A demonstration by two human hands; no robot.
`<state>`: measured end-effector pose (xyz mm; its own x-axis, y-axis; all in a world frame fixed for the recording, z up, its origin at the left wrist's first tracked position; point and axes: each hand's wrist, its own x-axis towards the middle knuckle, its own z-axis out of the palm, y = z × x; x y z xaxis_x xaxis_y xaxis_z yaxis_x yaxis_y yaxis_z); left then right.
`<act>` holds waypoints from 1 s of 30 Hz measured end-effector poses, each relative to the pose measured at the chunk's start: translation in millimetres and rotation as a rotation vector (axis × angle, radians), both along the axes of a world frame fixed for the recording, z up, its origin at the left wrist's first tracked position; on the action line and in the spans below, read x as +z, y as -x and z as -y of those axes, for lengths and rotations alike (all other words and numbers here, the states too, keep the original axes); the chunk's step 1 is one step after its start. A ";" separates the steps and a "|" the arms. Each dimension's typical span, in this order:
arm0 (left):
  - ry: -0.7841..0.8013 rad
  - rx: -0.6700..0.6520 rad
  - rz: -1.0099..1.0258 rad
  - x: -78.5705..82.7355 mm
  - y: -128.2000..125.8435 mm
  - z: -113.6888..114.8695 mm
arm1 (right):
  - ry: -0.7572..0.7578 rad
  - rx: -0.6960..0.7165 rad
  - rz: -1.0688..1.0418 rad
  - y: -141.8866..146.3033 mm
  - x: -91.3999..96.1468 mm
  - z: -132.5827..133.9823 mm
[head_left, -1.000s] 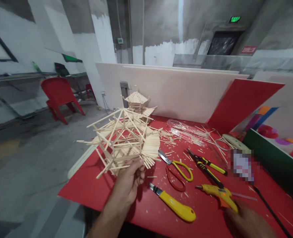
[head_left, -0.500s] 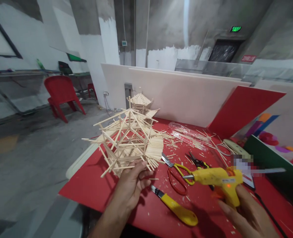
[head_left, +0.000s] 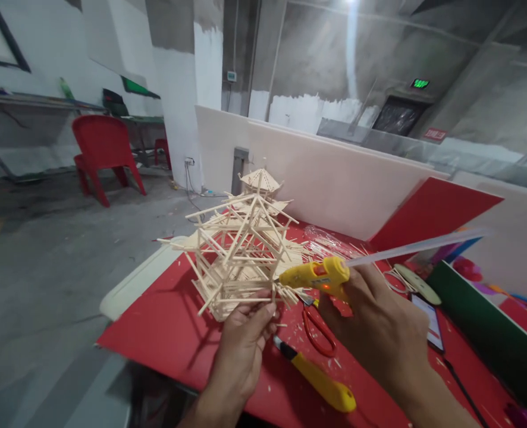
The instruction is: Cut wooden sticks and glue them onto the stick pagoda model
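Note:
An openwork pavilion model [head_left: 241, 286] of thin wooden sticks stands near the front of the red tabletop [head_left: 156, 333]. My left hand [head_left: 241, 342] pinches its lower front edge, fingertips partly hidden under the sticks. In my right hand [head_left: 375, 321] is a yellow hot glue gun [head_left: 312, 276] with its small light glowing orange. The nozzle points left at the model's right front corner post and appears to touch it. A long translucent glue stick [head_left: 419, 246] juts from the gun's back end. A finished-looking stick tower [head_left: 260, 181] rises behind the pavilion.
Red-handled scissors [head_left: 319, 333] and a yellow-handled knife [head_left: 323, 380] lie right of my left hand. Loose sticks in plastic wrap [head_left: 326, 241] lie farther back. A phone [head_left: 428, 321] and a green board [head_left: 477, 321] are at right. White boards [head_left: 326, 172] stand behind.
My right hand has brought the glue gun left and up, from above the scissors to the model's right corner. My left hand keeps its grip low on the model. The view has shifted slightly.

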<state>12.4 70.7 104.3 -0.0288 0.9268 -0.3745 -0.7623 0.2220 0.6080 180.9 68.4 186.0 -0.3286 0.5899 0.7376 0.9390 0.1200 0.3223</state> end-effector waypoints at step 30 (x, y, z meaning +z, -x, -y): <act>0.052 -0.163 0.147 -9.9 0.7 9.4 | 0.023 0.002 0.238 15.6 3.0 -15.0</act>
